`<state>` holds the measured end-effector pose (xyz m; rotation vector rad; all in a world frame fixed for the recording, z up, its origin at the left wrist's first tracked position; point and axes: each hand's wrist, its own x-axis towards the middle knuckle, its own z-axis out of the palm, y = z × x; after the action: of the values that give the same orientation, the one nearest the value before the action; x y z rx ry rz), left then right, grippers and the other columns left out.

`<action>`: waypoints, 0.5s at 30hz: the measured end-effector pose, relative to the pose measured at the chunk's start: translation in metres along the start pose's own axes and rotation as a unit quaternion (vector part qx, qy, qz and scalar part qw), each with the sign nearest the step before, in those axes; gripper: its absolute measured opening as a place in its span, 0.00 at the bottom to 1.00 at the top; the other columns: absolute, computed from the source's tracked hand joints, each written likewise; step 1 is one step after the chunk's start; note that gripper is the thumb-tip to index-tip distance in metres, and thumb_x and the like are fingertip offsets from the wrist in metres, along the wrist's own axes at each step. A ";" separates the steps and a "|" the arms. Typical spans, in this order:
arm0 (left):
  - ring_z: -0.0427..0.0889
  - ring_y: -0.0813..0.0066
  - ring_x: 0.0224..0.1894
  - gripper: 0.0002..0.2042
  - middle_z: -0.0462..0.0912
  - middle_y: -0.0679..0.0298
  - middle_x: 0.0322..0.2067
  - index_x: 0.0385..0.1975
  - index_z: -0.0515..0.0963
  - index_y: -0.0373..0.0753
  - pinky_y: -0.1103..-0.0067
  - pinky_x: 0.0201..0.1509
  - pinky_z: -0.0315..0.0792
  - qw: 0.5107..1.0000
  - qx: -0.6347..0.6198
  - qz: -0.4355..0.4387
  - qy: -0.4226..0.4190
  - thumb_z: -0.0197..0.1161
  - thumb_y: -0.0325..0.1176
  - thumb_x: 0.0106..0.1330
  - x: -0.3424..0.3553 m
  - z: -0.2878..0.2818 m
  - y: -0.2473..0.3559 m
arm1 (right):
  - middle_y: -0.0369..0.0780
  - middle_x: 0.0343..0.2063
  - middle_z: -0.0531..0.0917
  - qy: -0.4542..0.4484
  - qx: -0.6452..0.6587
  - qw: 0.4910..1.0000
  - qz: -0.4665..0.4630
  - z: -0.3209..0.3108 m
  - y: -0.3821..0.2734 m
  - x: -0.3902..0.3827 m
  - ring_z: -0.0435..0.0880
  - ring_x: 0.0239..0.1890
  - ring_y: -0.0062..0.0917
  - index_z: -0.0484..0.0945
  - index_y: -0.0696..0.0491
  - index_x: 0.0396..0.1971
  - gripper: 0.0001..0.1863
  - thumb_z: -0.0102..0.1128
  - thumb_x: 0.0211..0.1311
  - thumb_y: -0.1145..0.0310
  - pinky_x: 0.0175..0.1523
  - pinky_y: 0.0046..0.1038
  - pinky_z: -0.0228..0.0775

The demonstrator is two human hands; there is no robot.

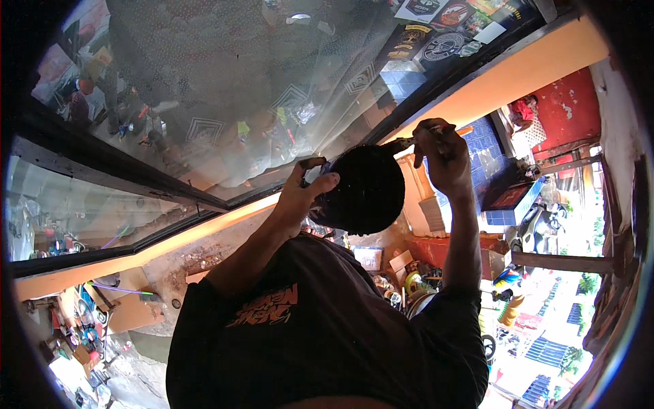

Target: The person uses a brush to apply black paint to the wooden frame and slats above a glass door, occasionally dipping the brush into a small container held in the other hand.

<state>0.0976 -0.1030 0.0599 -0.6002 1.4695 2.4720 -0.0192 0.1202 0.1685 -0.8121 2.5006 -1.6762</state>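
Note:
In front of my chest is a large, round, black thing [368,191] with a smooth curved outline. Strong backlight hides its kind. My left hand [305,194] grips its left side, with the thumb lying over the near face and the other fingers curled around the edge. At its upper right, my right hand [441,151] is closed in a pinch. A slim, speckled thing [400,144] sticks out from those fingers toward the top edge of the black thing. It is too dark to name.
A large glass pane [225,82] with stickers [443,46] stands ahead, dark-framed above an orange ledge [504,71]. Blue tiles [485,153] and a person in red [523,112] are at the right. Mixed clutter [85,327] lies at the lower left, more beside my right arm.

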 end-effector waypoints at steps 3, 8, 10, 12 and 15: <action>0.77 0.74 0.43 0.30 0.77 0.60 0.43 0.56 0.67 0.41 0.76 0.41 0.70 0.999 -0.031 0.013 -0.026 0.72 0.42 0.55 -0.004 0.002 -0.002 | 0.37 0.19 0.78 0.004 -0.039 0.999 -0.022 -0.002 0.002 0.003 0.76 0.18 0.15 0.75 0.60 0.38 0.06 0.56 0.66 0.73 0.24 0.19 0.69; 0.78 0.73 0.40 0.30 0.77 0.61 0.39 0.54 0.66 0.38 0.77 0.42 0.74 0.999 -0.036 0.015 0.006 0.72 0.40 0.56 -0.007 0.004 -0.004 | 0.36 0.18 0.77 0.019 -0.053 0.998 -0.040 -0.010 -0.010 0.008 0.75 0.18 0.14 0.75 0.60 0.35 0.05 0.56 0.67 0.73 0.23 0.18 0.68; 0.79 0.72 0.40 0.30 0.78 0.61 0.39 0.55 0.66 0.38 0.76 0.43 0.75 0.999 -0.042 0.021 0.013 0.73 0.40 0.55 -0.007 0.004 -0.004 | 0.34 0.17 0.75 0.042 -0.047 0.997 -0.053 -0.011 -0.017 0.009 0.72 0.16 0.13 0.74 0.58 0.33 0.05 0.53 0.69 0.73 0.19 0.17 0.63; 0.79 0.72 0.41 0.30 0.78 0.60 0.39 0.55 0.66 0.37 0.76 0.44 0.75 0.998 -0.052 0.014 0.021 0.73 0.39 0.55 -0.007 0.006 -0.005 | 0.34 0.16 0.75 0.025 -0.019 0.998 -0.048 -0.008 -0.022 0.007 0.72 0.15 0.13 0.73 0.57 0.32 0.05 0.53 0.69 0.73 0.18 0.17 0.62; 0.79 0.72 0.42 0.31 0.77 0.59 0.40 0.55 0.65 0.37 0.76 0.46 0.75 0.997 -0.075 0.025 0.013 0.73 0.39 0.55 -0.006 0.010 -0.007 | 0.34 0.13 0.73 -0.008 0.016 1.000 -0.009 0.001 -0.025 0.005 0.71 0.12 0.14 0.69 0.55 0.31 0.06 0.55 0.68 0.72 0.16 0.17 0.62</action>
<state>0.1035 -0.0911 0.0615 -0.6334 1.3306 2.6405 -0.0130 0.1107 0.1910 -0.8444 2.4570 -1.7039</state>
